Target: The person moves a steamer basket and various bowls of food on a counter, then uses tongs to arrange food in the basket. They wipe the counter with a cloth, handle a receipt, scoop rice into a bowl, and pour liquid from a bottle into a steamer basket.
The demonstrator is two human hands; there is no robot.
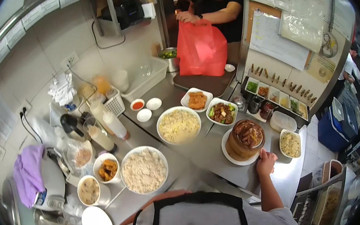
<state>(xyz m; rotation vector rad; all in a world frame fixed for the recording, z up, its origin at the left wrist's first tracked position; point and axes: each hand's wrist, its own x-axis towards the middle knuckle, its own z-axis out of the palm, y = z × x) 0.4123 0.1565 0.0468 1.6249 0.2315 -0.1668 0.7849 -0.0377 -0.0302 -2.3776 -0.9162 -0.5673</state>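
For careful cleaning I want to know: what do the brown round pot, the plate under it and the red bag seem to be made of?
Brown round pot: probably wood or bamboo, dull finish, judging by its tan, banded side. Plate: white, smooth, likely glazed ceramic, though plastic is possible. Red bag: apparently thin plastic, slightly shiny and crinkled.

One wooden tub (238, 150) — four little round dishes (154, 104) — one red bag (201, 46).
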